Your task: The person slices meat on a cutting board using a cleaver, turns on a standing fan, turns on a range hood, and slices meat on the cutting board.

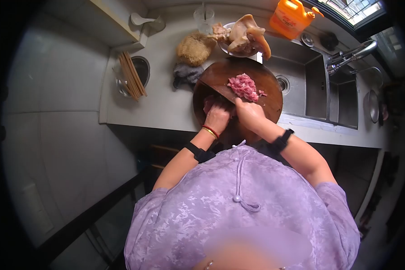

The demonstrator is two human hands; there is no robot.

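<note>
My right hand [249, 112] is closed round the handle of a cleaver [218, 92], whose blade points up and left across the round wooden chopping board [272, 85]. Just left of the blade, my left hand [218, 117] has its fingers curled down on a piece of raw meat [208, 103]. Most of that piece is hidden under the hand and behind the blade. On the far side of the blade lies a heap of cut raw meat [243, 86], with a small bit apart at its right.
Behind the board are a bowl of pale meat pieces [247, 36], a tan fibrous bundle [195, 48] and a grey cloth [186, 75]. A steel sink [317, 85] with a tap [353, 56] lies right. An orange jug [291, 19] stands behind it; chopsticks [132, 76] are at left.
</note>
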